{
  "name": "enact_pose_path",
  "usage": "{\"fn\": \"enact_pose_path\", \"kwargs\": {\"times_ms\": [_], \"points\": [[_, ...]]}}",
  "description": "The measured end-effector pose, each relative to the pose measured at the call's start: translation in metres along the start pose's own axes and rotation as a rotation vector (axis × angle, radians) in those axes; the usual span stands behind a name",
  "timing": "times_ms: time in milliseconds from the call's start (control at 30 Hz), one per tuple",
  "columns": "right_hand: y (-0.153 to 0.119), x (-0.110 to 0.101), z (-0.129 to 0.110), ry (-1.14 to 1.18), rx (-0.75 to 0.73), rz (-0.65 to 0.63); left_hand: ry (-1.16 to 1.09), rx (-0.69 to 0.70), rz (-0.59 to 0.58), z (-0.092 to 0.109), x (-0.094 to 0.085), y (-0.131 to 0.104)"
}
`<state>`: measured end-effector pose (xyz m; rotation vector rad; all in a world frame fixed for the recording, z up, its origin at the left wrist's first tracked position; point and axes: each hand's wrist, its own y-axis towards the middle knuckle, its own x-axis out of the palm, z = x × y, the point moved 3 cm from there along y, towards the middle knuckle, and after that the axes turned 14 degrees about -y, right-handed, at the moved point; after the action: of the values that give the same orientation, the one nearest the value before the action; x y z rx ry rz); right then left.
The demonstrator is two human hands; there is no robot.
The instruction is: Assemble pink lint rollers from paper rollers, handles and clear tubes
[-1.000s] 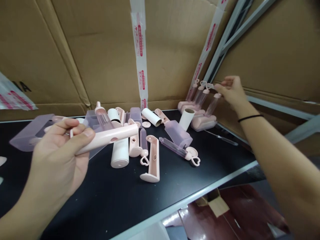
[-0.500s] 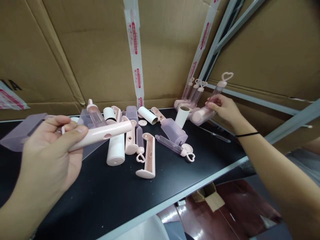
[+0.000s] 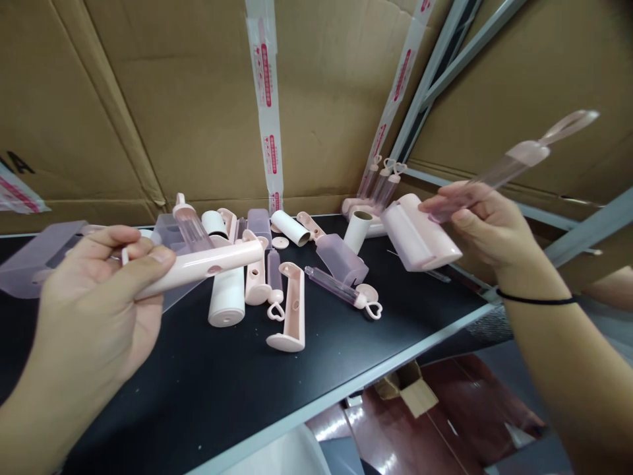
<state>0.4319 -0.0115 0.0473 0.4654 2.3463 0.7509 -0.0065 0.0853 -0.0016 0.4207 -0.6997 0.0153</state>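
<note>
My left hand (image 3: 116, 290) is closed on a glossy pale pink half-cylinder part (image 3: 208, 265) with a small hole, held above the shelf's left side. On the right, my right hand (image 3: 482, 224) grips a clear pink tube (image 3: 494, 178) with a loop on its cap. A pink cylindrical body (image 3: 418, 234) hangs tilted at the tube's lower end. Between the hands lie a pink bracket (image 3: 295, 307), a white roll (image 3: 227, 297), a purple box (image 3: 342, 259) and a clear tube with a heart handle (image 3: 336, 288).
Cardboard (image 3: 198, 99) stands behind the black shelf (image 3: 237, 382). Several heart-topped tubes stand in pink pieces (image 3: 378, 214) at the back right corner. A metal post (image 3: 425, 86) rises there. A translucent purple box (image 3: 30, 267) sits at the far left.
My right hand has moved right and toward me, bringing the tube and pink body away from the group at the back. My left hand has hardly moved.
</note>
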Motion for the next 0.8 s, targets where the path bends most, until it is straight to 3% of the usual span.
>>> {"fn": "enact_pose_path", "kwargs": {"times_ms": [267, 467, 800], "points": [[-0.019, -0.002, -0.031, 0.113, -0.047, -0.061, 0.0, -0.021, 0.002, -0.002, -0.001, -0.001], [-0.031, -0.008, -0.044, -0.113, -0.112, -0.139, 0.003, -0.026, 0.009, -0.001, 0.005, -0.004], [-0.049, -0.014, -0.073, -0.41, -0.354, -0.241, 0.004, -0.061, 0.03, 0.003, 0.015, -0.008]]}}
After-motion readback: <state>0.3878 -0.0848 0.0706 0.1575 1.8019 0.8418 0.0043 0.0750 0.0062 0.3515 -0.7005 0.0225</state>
